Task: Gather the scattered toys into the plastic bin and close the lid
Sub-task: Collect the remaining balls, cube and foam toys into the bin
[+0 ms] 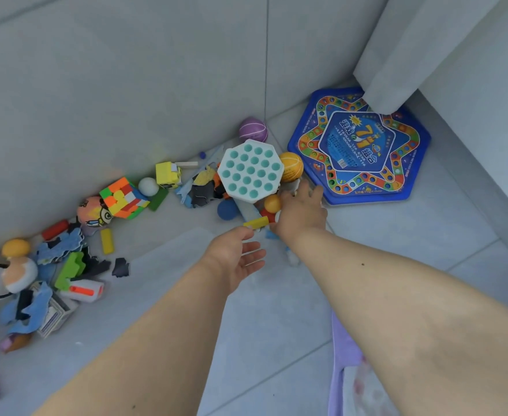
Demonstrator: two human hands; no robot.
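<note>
Toys (132, 199) lie scattered along the wall on the floor, my right hand (302, 210) reaching among small balls, grip unclear tbh, my left hand (234, 259) open and relaxed beside a yellow block (255, 222)

There is a single view, from a wide-angle camera worn on the person's head, looking forward and steeply down at the tiled floor (276, 325). It faces the corner where the floor meets the wall (127, 85), with that floor edge running slantwise from lower left to upper middle. Both forearms reach in from the bottom edge, large and close, and the left hand (234, 259) and right hand (302, 210) sit near the middle. Straight lines bow toward the frame's edges.
</note>
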